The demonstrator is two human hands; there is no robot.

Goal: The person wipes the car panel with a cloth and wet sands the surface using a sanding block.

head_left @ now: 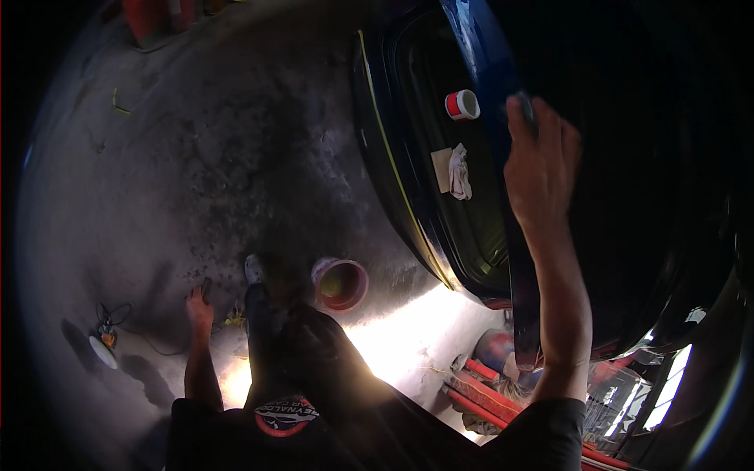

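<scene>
My right hand [543, 153] reaches out to the glossy dark blue car panel [491, 55], its fingers closed around a small grey pad [525, 108] that lies against the surface. Most of the pad is hidden under the fingers. Low on the left, my left hand [200, 308] hangs beside my leg over the floor, closed on a small dark block-like piece [206, 287]. In the dark recess beside the panel stand a white tub with a red label [453, 106], a crumpled white cloth [459, 174] and a tan sheet [441, 169].
A pinkish bucket [361, 284] with murky contents stands on the concrete floor near my foot. Left of me are a round white-faced object [103, 352] and a cable. Red metal bars [485, 392] lie at lower right. A red container [145, 20] stands far left.
</scene>
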